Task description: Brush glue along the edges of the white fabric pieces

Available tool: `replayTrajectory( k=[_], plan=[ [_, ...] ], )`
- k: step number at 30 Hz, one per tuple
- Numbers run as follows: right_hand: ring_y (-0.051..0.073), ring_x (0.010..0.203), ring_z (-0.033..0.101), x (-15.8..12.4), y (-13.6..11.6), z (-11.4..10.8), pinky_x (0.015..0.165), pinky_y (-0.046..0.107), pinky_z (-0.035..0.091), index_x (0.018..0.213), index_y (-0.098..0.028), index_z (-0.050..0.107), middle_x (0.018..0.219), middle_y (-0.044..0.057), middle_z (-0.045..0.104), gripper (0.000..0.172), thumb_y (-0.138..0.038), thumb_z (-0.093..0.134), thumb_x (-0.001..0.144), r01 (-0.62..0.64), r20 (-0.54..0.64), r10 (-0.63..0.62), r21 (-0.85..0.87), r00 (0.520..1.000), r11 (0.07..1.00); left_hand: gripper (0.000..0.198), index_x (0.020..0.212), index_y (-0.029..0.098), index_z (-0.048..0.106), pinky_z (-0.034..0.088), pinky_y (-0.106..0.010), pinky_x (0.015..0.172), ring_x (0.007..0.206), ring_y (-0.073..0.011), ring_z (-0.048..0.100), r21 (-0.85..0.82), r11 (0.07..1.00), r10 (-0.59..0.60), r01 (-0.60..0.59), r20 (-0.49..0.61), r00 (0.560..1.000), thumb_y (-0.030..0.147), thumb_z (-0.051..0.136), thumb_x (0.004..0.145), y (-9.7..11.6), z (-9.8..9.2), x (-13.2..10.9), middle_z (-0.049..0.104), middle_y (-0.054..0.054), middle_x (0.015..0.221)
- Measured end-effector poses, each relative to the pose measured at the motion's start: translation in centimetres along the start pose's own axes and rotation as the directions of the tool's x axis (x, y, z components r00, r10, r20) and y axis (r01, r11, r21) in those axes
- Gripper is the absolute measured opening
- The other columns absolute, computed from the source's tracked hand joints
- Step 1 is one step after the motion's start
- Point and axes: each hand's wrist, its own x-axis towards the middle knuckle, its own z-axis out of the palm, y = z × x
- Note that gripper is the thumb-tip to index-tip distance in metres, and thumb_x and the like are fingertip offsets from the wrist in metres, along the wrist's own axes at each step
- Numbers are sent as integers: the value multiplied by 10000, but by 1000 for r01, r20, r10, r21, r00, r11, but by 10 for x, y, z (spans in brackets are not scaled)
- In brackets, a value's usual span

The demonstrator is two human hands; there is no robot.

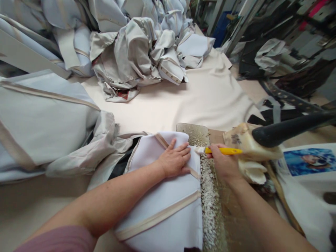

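My left hand (175, 158) lies flat with fingers spread on a white fabric panel (160, 189) crossed by beige tape strips. The panel's right edge rests along a board (193, 129) crusted with whitish, dried-looking residue. In my right hand (223, 161) is a brush with a yellow handle (231, 151), gripped between thumb and fingers. Its white-coated bristles (200, 150) touch or nearly touch the panel's right edge, just right of my left fingertips. My right fingers are partly hidden behind the handle.
Crumpled grey-white sewn pieces (131, 52) are heaped at the back. Another taped piece (47, 119) lies at left. On the right stand a crusted container (236, 134) with a black handle-like bar (288, 129) over it and a white jug-like container (309, 189) with a blue picture label. Pale cloth (210, 91) covers the table.
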Motion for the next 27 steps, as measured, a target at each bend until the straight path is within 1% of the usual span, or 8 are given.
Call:
replayTrajectory(
  k=[4,7,10,13,15,18,23,27],
  plan=[
    [169,564,550,-55,11,-17,591,280,406,693,-179,606,545,4,577,301,-449,505,777,-31,97,40,-90,994,995,469,1203,189,520,-99,-545,1086,1354,-223,210,-37,999,-5,4,-22,1000,514,472,868,-1,3,1,461,-79,1347],
    [160,522,517,-86,13,-24,528,273,387,642,-189,577,526,2,557,333,-482,490,774,-62,137,78,-117,988,991,472,1198,184,528,-99,-547,1085,1350,-231,219,-43,999,1,-2,-28,1000,514,479,865,-1,5,1,466,-76,1343],
    [163,543,524,-89,12,-24,533,269,398,658,-190,583,539,5,562,341,-500,492,768,-82,119,94,-102,988,991,478,1197,179,533,-91,-527,1093,1343,-232,235,-24,1000,9,-10,-41,999,519,474,866,0,5,1,466,-78,1343],
    [174,612,549,-78,11,-21,593,275,419,698,-184,598,601,20,594,327,-478,481,783,-6,60,10,-62,998,998,479,1199,176,532,-94,-525,1091,1341,-228,239,-15,1000,13,-13,-43,999,516,472,867,0,4,1,473,-77,1337],
    [171,592,539,-75,12,-21,589,279,411,667,-183,588,585,19,585,319,-458,481,788,39,74,-33,-75,997,996,475,1197,179,534,-85,-529,1091,1343,-233,236,-20,1000,7,-7,-33,999,514,474,865,1,4,1,477,-77,1332],
    [157,533,511,-81,16,-22,545,271,391,631,-184,580,522,4,545,314,-447,501,782,13,134,-1,-93,991,996,468,1188,185,543,-58,-501,1103,1342,-233,238,-17,1000,8,-9,-30,1000,513,479,860,1,5,2,471,-72,1339],
    [159,571,521,-94,18,-23,567,271,400,667,-188,583,576,10,568,299,-452,495,775,-44,76,48,-55,996,998,489,1173,162,549,-38,-457,1114,1333,-221,254,1,1000,16,-15,-61,998,523,495,848,1,8,2,487,-64,1323],
    [165,569,513,-119,24,-26,581,283,392,629,-198,545,561,6,544,310,-448,478,799,-68,127,81,-104,989,992,479,1176,172,550,-8,-451,1113,1330,-227,260,6,1000,16,-16,-59,998,522,484,856,1,8,1,481,-68,1329]
  ],
)
